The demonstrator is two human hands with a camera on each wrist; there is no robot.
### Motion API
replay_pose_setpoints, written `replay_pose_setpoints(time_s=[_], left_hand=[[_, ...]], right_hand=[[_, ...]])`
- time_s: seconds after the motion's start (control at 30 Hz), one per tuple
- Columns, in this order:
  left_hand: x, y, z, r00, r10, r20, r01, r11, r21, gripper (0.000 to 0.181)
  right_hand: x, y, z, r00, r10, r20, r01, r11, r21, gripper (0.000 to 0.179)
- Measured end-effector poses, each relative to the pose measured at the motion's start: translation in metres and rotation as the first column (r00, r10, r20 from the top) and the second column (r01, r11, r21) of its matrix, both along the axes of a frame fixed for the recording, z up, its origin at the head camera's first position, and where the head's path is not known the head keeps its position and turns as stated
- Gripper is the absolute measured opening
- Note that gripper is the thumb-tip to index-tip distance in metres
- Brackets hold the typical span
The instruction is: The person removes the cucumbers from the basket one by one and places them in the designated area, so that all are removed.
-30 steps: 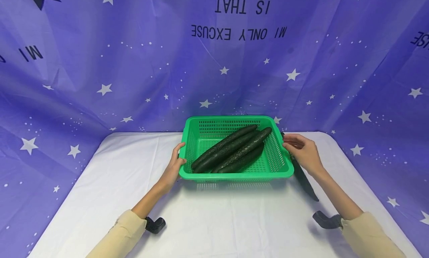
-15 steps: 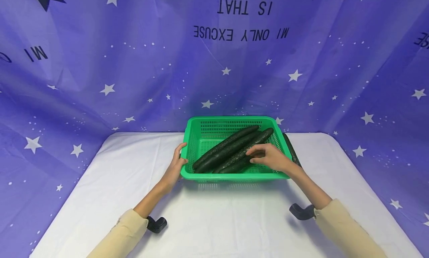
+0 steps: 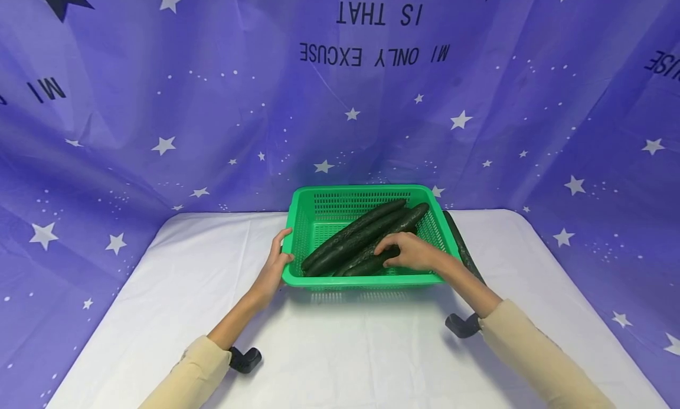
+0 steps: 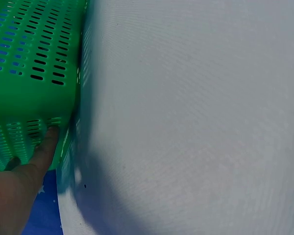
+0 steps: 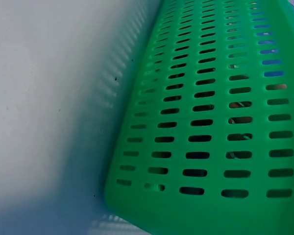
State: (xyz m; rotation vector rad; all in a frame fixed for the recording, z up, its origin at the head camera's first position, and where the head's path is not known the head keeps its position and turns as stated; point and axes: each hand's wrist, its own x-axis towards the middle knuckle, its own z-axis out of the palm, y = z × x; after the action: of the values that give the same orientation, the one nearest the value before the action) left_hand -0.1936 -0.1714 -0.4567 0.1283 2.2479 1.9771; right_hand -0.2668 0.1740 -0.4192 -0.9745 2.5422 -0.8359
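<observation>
A green plastic basket [image 3: 366, 281] with slotted walls holds several long dark green cucumbers [image 3: 354, 239], lying slantwise side by side. My left hand [image 3: 273, 270] grips the basket's left side, thumb at the rim; the left wrist view shows a finger [image 4: 46, 147] against the slotted wall. Inside the basket, my right hand [image 3: 411, 252] has curved fingers and thumb around the front cucumber [image 3: 366, 267], covering part of it. In the right wrist view the basket's near wall [image 5: 201, 122] hides this hand, apart from bits of skin colour through the slots.
Another cucumber [image 3: 461, 244] lies on the white tablecloth [image 3: 345, 344] just right of the basket, partly hidden by the basket and the right forearm. Behind the table hangs a purple curtain [image 3: 239, 102] with stars and lettering. A black wrist mount [image 3: 245, 360] sticks out from each sleeve.
My right hand has left the cucumber beside the basket, passed over the right rim and come down on the front cucumber inside. The left hand stays at the basket's left side.
</observation>
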Motion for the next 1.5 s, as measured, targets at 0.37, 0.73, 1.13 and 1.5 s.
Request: replay_pose_setpoints(time_s=[0.37,0.73,1.13,1.5], left_hand=[[0.000,0.000,-0.001,1.000,-0.009,0.010,0.009,0.998,0.061,0.063],[0.000,-0.002,-0.002,1.000,-0.002,-0.002,0.002,1.000,0.015,0.063],[0.001,-0.003,0.000,1.000,-0.005,0.002,0.005,1.000,0.013,0.064],[0.000,-0.002,-0.003,1.000,-0.010,-0.013,0.010,1.000,0.020,0.064]], right_hand=[[-0.006,-0.005,-0.006,0.983,0.165,-0.084,-0.156,0.982,0.103,0.043],[-0.006,-0.005,-0.006,0.949,0.227,-0.218,-0.204,0.971,0.122,0.039],[0.004,0.004,0.019,0.972,0.155,-0.177,-0.162,0.987,-0.022,0.042],[0.006,0.027,0.066,0.994,-0.107,-0.019,0.091,0.915,-0.394,0.049]])
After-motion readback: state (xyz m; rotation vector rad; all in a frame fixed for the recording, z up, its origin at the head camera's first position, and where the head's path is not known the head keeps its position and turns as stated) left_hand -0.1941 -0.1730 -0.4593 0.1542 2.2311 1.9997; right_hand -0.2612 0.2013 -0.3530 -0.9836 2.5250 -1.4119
